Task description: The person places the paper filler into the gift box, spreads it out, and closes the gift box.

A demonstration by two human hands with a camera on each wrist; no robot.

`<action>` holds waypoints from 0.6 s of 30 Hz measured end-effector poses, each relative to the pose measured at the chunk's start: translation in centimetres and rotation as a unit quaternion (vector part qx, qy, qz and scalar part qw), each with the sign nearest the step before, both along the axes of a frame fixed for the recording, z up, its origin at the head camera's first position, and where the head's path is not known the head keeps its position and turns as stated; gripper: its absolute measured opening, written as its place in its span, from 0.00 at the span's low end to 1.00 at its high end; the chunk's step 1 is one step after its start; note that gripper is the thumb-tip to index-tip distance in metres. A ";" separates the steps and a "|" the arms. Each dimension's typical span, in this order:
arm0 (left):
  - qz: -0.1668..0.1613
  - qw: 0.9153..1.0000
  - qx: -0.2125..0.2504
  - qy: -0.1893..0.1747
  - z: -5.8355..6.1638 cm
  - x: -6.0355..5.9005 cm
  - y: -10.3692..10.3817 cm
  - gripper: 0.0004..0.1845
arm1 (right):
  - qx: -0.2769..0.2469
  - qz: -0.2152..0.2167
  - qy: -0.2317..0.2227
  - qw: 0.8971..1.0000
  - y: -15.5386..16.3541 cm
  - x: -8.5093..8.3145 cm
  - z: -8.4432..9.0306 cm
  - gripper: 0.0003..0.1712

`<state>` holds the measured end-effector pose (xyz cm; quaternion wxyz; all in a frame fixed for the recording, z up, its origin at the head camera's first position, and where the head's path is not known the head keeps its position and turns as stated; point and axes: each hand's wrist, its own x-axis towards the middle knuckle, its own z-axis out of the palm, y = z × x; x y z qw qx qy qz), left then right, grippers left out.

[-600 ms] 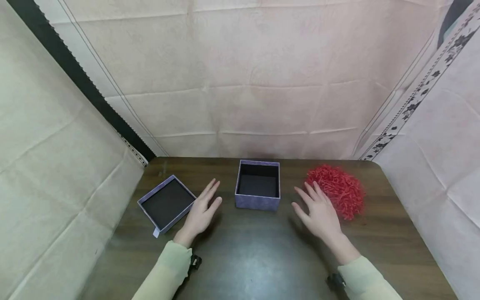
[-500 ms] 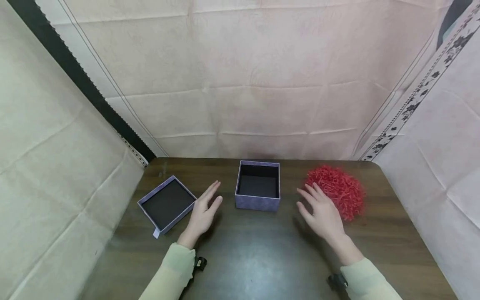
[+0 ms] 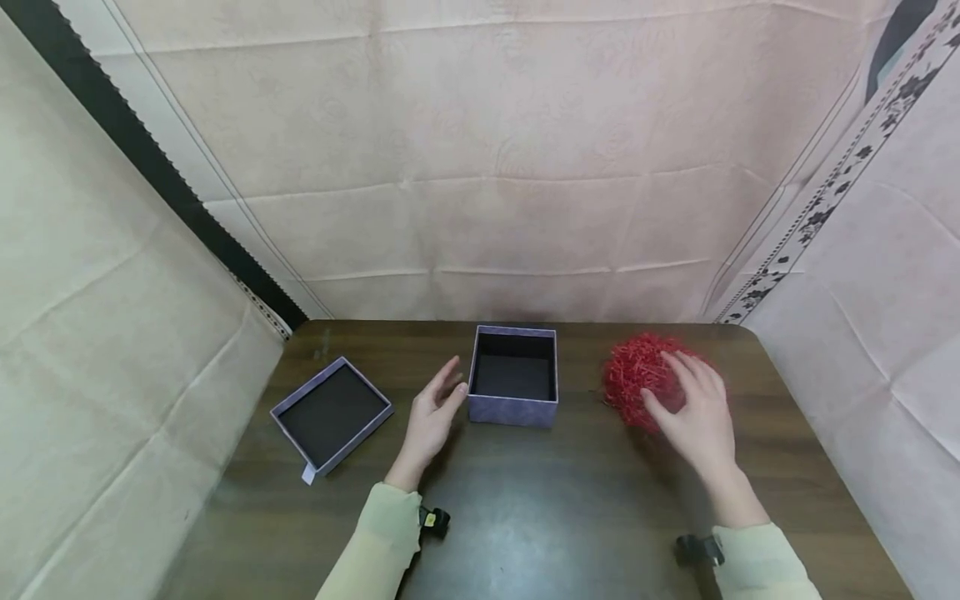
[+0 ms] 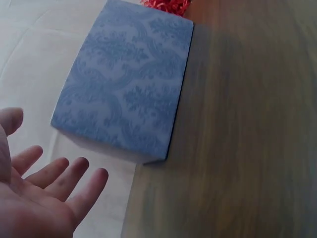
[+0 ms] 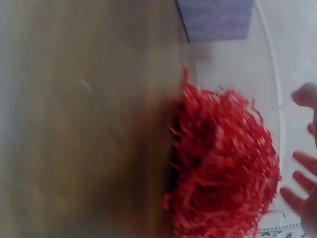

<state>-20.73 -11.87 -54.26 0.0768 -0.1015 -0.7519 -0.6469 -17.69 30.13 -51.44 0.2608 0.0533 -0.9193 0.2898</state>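
An open purple patterned box (image 3: 513, 408) with a dark inside stands at the middle back of the wooden table (image 3: 525, 508). My left hand (image 3: 432, 412) is open, its straight fingers close beside the box's left wall (image 4: 131, 94); the left wrist view shows a gap between the fingers (image 4: 59, 181) and the box. A pile of red shredded paper (image 3: 637, 379) lies to the right of the box. My right hand (image 3: 696, 410) is spread over the pile's right part, fingers (image 5: 302, 163) open around the shred (image 5: 223, 163). I cannot tell whether it touches.
The box's purple lid (image 3: 332, 414) lies upside down on the table's left, a small white tag at its near corner. Pale cloth sheets wall in the back and both sides. Bare wood stretches across the near part of the table.
My right hand has moved right and back, from beside the red pile to over it. My left hand has moved right, closer to the box's left wall.
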 end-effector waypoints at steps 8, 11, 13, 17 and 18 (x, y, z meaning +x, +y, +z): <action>-0.003 1.000 0.011 -0.003 -0.5 -0.5 1.5 0.27 | 0.009 -0.021 -0.115 0.993 1.8 -1.1 0.4 0.54; -0.001 1.000 0.020 -0.007 -0.7 -0.6 1.7 0.26 | 0.016 -0.025 -0.162 0.986 2.0 -1.4 0.5 0.59; 0.002 1.000 0.013 -0.013 -0.7 -0.6 1.7 0.26 | 0.018 -0.025 -0.185 0.982 2.1 -1.6 0.5 0.61; -0.002 1.000 0.004 -0.021 -0.8 -0.7 1.6 0.26 | 0.020 -0.022 -0.212 0.977 2.2 -2.0 0.5 0.63; -0.004 1.000 0.005 -0.023 -0.9 -0.7 1.5 0.26 | 0.023 -0.021 -0.216 0.976 2.2 -2.1 0.5 0.63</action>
